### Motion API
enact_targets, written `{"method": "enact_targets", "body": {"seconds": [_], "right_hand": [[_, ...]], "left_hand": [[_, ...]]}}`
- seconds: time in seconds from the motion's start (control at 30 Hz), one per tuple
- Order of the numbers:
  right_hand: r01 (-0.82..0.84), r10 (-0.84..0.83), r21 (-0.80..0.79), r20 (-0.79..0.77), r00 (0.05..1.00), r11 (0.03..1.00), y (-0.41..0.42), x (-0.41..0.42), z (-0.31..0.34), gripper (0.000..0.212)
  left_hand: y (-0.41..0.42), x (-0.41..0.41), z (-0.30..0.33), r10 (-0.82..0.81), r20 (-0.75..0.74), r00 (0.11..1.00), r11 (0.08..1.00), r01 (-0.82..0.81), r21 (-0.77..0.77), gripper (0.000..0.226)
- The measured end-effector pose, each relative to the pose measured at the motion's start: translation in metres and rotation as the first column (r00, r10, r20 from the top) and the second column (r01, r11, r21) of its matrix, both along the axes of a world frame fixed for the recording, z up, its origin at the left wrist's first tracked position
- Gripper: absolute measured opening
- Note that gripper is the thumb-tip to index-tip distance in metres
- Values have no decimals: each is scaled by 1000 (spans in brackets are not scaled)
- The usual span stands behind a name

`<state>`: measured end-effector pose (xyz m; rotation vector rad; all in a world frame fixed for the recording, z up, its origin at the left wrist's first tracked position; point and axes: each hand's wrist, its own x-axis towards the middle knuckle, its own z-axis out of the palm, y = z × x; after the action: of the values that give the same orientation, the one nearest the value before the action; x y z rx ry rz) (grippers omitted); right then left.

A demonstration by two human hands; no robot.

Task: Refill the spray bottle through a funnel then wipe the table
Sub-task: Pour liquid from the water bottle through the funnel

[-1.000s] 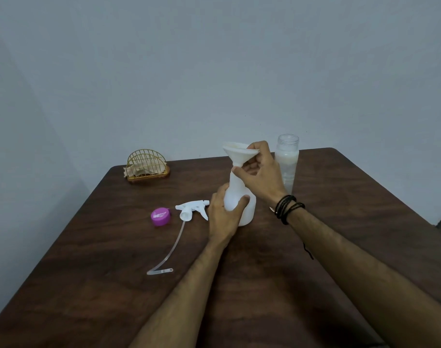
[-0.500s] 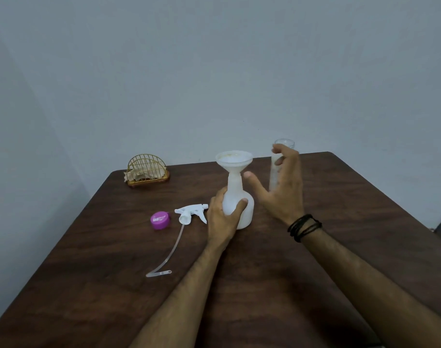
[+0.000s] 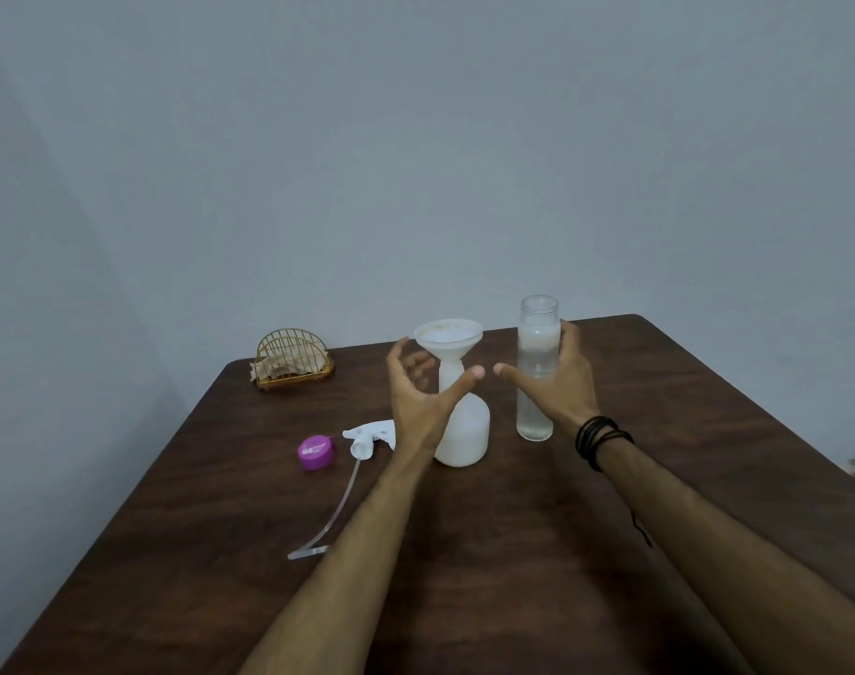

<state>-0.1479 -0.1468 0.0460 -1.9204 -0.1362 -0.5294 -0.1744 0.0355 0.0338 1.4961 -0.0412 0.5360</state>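
Table: a dark brown wood-grain table (image 3: pixel 513 552) is seen from above, set against a plain grey wall.
Spray bottle: a white plastic spray bottle (image 3: pixel 464 433) with a bulbous base and narrow neck is stood upright near the middle of the table, its head removed.
Funnel: a white plastic funnel (image 3: pixel 448 334) is seated upright in the bottle's neck; a faint yellowish trace is noted inside its rim.
Left hand: the left hand (image 3: pixel 423 394) is held open around the bottle's neck, fingers spread and relaxed; the thumb crosses in front of the neck. Contact with the bottle cannot be told.
Right hand: the right hand (image 3: pixel 559 382) is held open beside the clear bottle, fingers behind its far side, thumb extended towards the funnel. No closed grip is shown. Dark cord bracelets (image 3: pixel 600 438) are worn at the wrist.
Clear bottle: a tall clear uncapped bottle (image 3: pixel 537 367) holding clear liquid is stood upright just right of the spray bottle.
Spray head: a white trigger spray head (image 3: pixel 369 436) with a long clear dip tube is laid flat left of the spray bottle.
Cap: a round magenta cap (image 3: pixel 315 452) is laid just left of the spray head.
Holder: a gold wire holder (image 3: pixel 293 360) containing a crumpled beige cloth is placed at the far left corner.
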Motion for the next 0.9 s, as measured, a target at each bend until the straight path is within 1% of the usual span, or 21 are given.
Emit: {"method": "enact_targets", "body": {"seconds": [0.07, 0.13, 0.17, 0.23, 0.3, 0.4, 0.5, 0.63, 0.77, 0.9], "right_hand": [[-4, 4, 8, -1, 1000, 1000, 5, 5, 5, 79], [16, -16, -12, 21, 1000, 1000, 8, 9, 8, 63], [23, -22, -24, 35, 999, 999, 8, 10, 8, 57], [9, -7, -31, 65, 998, 999, 9, 10, 6, 50], [-18, 20, -34, 75, 997, 999, 9, 9, 5, 49], [-44, 47, -50, 67, 997, 998, 9, 5, 8, 48], [-63, 73, -118, 80, 994, 991, 7, 4, 17, 45], [-92, 122, -274, 93, 988, 957, 6, 7, 32, 42], [-101, 142, -380, 80, 987, 919, 4, 10, 45, 38], [-82, 132, -524, 58, 990, 848, 1, 15, 59, 38]], "left_hand": [[-1, 4, 17, -57, 16, 998, 998, 57, 3, 120], [-4, 5, 28, -94, 24, 995, 996, 93, 16, 123], [-6, 6, 31, -97, 29, 995, 995, 96, 20, 122], [-9, 7, 34, -69, 36, 997, 997, 67, 42, 118], [-11, 8, 35, -50, 36, 998, 998, 48, 49, 112], [-12, 9, 35, -38, 30, 999, 999, 37, 22, 98], [-10, 10, 34, -17, 21, 1000, 1000, 17, 2, 84], [-8, 11, 33, -1, 0, 1000, 1000, 1, 16, 86], [-8, 6, 35, 4, -20, 1000, 1000, -5, -5, 88], [-7, 3, 37, 15, -26, 1000, 1000, -16, -14, 84]]}}
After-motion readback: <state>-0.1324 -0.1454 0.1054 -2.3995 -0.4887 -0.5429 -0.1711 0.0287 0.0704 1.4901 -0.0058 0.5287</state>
